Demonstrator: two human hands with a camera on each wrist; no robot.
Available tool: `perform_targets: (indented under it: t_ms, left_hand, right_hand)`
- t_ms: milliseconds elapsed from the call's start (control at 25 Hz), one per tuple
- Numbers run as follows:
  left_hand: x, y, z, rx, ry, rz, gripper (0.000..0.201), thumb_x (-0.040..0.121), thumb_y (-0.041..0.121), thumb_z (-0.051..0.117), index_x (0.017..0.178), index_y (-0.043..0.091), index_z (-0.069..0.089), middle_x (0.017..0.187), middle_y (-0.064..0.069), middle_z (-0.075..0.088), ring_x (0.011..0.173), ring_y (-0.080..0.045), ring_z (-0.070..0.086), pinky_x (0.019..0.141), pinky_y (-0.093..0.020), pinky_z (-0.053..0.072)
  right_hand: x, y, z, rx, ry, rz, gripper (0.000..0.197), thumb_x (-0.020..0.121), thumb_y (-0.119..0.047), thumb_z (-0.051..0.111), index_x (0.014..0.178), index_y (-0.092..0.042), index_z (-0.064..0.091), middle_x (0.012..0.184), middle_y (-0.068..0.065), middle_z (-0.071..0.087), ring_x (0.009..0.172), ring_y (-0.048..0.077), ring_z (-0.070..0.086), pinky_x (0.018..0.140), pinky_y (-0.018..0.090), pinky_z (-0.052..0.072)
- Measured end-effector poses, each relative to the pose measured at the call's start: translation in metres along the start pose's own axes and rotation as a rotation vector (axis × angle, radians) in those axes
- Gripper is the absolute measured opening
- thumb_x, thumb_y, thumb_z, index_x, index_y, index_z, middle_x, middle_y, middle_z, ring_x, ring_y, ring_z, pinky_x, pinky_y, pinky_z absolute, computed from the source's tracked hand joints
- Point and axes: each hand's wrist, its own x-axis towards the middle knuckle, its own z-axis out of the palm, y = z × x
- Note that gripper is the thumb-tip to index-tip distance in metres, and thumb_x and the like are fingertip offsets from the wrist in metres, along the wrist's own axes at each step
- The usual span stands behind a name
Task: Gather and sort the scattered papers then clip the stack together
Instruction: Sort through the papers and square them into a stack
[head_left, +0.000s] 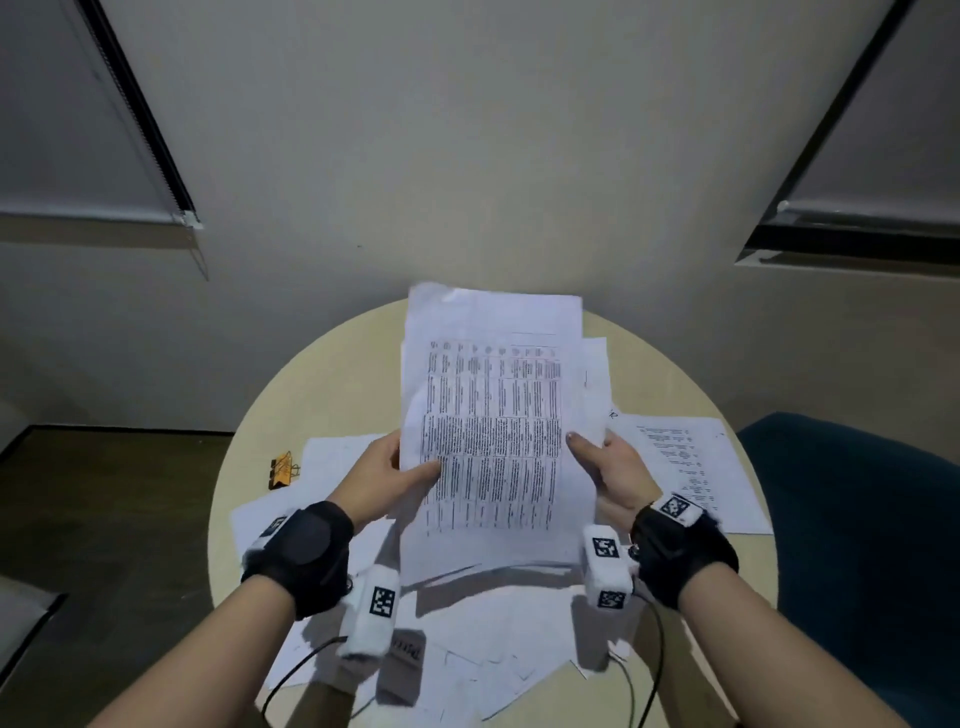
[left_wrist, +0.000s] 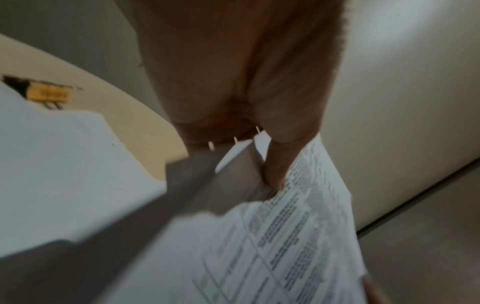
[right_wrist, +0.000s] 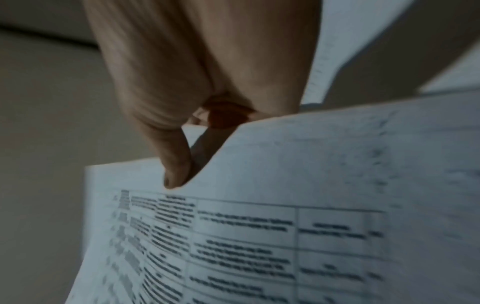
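I hold a stack of printed papers (head_left: 493, 415) upright above the round table (head_left: 322, 374), its top sheet covered by a table of text. My left hand (head_left: 387, 470) grips the stack's left edge, thumb on the front. My right hand (head_left: 605, 465) grips the right edge the same way. In the left wrist view the left hand (left_wrist: 272, 174) pinches the papers (left_wrist: 298, 236). The right wrist view shows the right hand's thumb (right_wrist: 176, 170) pressed on the top sheet (right_wrist: 285, 205). An orange binder clip (head_left: 282, 469) lies on the table to the left, also blurred in the left wrist view (left_wrist: 49, 95).
Loose sheets lie scattered on the table: one at the right (head_left: 691, 467), some at the left (head_left: 332, 457) and several near the front edge (head_left: 493, 649). A dark blue chair (head_left: 857, 545) stands at the right. A wall rises behind the table.
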Motion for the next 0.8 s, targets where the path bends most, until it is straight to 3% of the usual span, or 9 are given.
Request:
perform_targets:
  t_ms: [80, 240, 320, 400, 480, 560, 640, 720, 800]
  left_hand:
    - [-0.002, -0.007, 0.000, -0.027, 0.004, -0.010, 0.018, 0.088, 0.016, 0.067, 0.105, 0.013, 0.065, 0.097, -0.007, 0.074, 0.090, -0.025, 0.071, 0.082, -0.039, 0.057]
    - [-0.003, -0.001, -0.001, -0.344, -0.035, 0.005, 0.053, 0.064, 0.046, 0.083, 0.089, 0.003, 0.064, 0.085, -0.002, 0.076, 0.079, -0.019, 0.069, 0.068, -0.020, 0.053]
    - [0.000, 0.004, -0.004, -0.392, -0.042, -0.013, 0.063, 0.054, 0.044, 0.089, 0.102, 0.010, 0.064, 0.106, -0.002, 0.073, 0.088, -0.012, 0.071, 0.078, -0.022, 0.054]
    - [0.004, 0.010, 0.001, -0.256, -0.022, 0.039, 0.046, 0.073, 0.025, 0.082, 0.113, 0.023, 0.060, 0.116, 0.005, 0.069, 0.104, -0.010, 0.067, 0.095, -0.029, 0.049]
    - [0.006, 0.015, 0.009, -0.162, 0.099, 0.131, 0.034, 0.085, 0.009, 0.070, 0.113, 0.027, 0.061, 0.113, 0.009, 0.068, 0.108, -0.009, 0.065, 0.099, -0.032, 0.047]
    - [0.008, 0.023, 0.017, -0.252, 0.230, 0.161, 0.027, 0.085, 0.008, 0.070, 0.110, 0.018, 0.066, 0.106, 0.006, 0.072, 0.099, -0.006, 0.069, 0.092, -0.031, 0.052]
    - [0.009, 0.028, 0.021, -0.351, 0.316, 0.162, 0.022, 0.082, 0.011, 0.073, 0.102, 0.021, 0.068, 0.096, 0.010, 0.073, 0.088, 0.001, 0.070, 0.081, -0.023, 0.054]
    - [0.010, 0.025, 0.021, -0.382, 0.320, 0.166, 0.028, 0.079, 0.015, 0.076, 0.106, 0.021, 0.068, 0.098, 0.009, 0.074, 0.093, -0.002, 0.070, 0.082, -0.023, 0.053]
    - [0.009, 0.018, 0.022, -0.350, 0.282, 0.163, 0.051, 0.076, 0.024, 0.080, 0.123, 0.018, 0.060, 0.113, 0.006, 0.071, 0.106, -0.007, 0.067, 0.091, -0.028, 0.051]
  right_hand:
    - [0.000, -0.014, 0.004, -0.165, 0.034, -0.162, 0.023, 0.086, -0.006, 0.067, 0.109, -0.011, 0.062, 0.106, 0.007, 0.072, 0.097, 0.021, 0.067, 0.084, 0.024, 0.055]
    - [-0.010, -0.030, 0.006, -0.366, -0.086, -0.258, 0.023, 0.088, -0.003, 0.064, 0.107, -0.015, 0.064, 0.107, 0.003, 0.073, 0.101, 0.017, 0.069, 0.091, 0.029, 0.054]
    - [-0.011, -0.026, 0.005, -0.460, -0.084, -0.235, 0.024, 0.090, -0.002, 0.062, 0.103, -0.022, 0.063, 0.106, -0.002, 0.072, 0.101, 0.016, 0.068, 0.095, 0.033, 0.052]
    - [-0.010, -0.021, 0.008, -0.533, 0.004, -0.236, 0.024, 0.091, -0.005, 0.060, 0.105, -0.024, 0.058, 0.108, -0.007, 0.067, 0.105, 0.015, 0.064, 0.101, 0.037, 0.047]
    - [-0.006, -0.017, 0.014, -0.573, 0.096, -0.302, 0.023, 0.093, -0.008, 0.057, 0.112, -0.020, 0.054, 0.111, -0.002, 0.064, 0.108, 0.016, 0.060, 0.102, 0.037, 0.045]
    - [-0.002, -0.016, 0.022, -0.583, 0.199, -0.368, 0.020, 0.092, -0.020, 0.057, 0.109, -0.009, 0.055, 0.109, 0.012, 0.065, 0.103, 0.026, 0.061, 0.097, 0.041, 0.047]
    - [0.001, -0.014, 0.027, -0.572, 0.275, -0.356, 0.034, 0.085, -0.034, 0.058, 0.097, -0.003, 0.056, 0.099, 0.023, 0.063, 0.094, 0.035, 0.061, 0.086, 0.040, 0.050]
    - [-0.003, -0.014, 0.031, -0.543, 0.297, -0.348, 0.023, 0.087, -0.029, 0.063, 0.091, -0.008, 0.054, 0.092, 0.014, 0.061, 0.086, 0.025, 0.060, 0.077, 0.025, 0.049]
    - [-0.008, -0.008, 0.032, -0.489, 0.285, -0.357, 0.022, 0.089, -0.019, 0.065, 0.105, -0.010, 0.054, 0.100, 0.005, 0.063, 0.093, 0.017, 0.061, 0.084, 0.026, 0.048]
